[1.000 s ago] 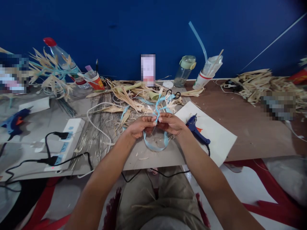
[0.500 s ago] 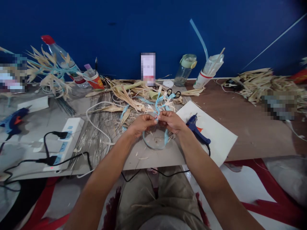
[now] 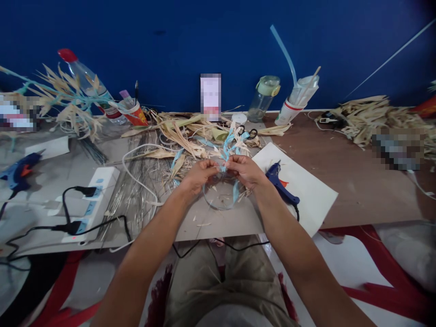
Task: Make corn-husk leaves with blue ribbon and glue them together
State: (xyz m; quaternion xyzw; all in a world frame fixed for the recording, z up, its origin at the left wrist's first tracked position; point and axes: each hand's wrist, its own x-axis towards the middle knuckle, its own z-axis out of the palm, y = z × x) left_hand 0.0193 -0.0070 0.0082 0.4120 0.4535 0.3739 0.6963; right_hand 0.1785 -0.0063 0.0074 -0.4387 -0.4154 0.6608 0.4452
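Between my two hands is a thin stem wrapped in light-blue tape [image 3: 226,147], with pale husk pieces at its upper end. My left hand [image 3: 200,176] pinches at the lower end of the stem from the left, thumb and fingertips together. From the right, my right hand [image 3: 243,170] pinches the same stem, its fingertips close to the left ones. A loose blue strip [image 3: 235,192] hangs below the fingers and curves in a loop just above the table. The fingertips hide exactly where stem and strip meet.
Dried corn husks [image 3: 185,136] and scissors [image 3: 252,133] lie behind my hands. A blue glue gun [image 3: 282,186] rests on a white sheet [image 3: 313,200] at right. Wires [image 3: 131,190] and a power strip [image 3: 93,204] lie left. A bottle [image 3: 264,100] and a paper cup [image 3: 288,112] stand at the back.
The stem's upper end has shifted slightly to the right and leans more that way. Both hands keep their pinch in nearly the same place.
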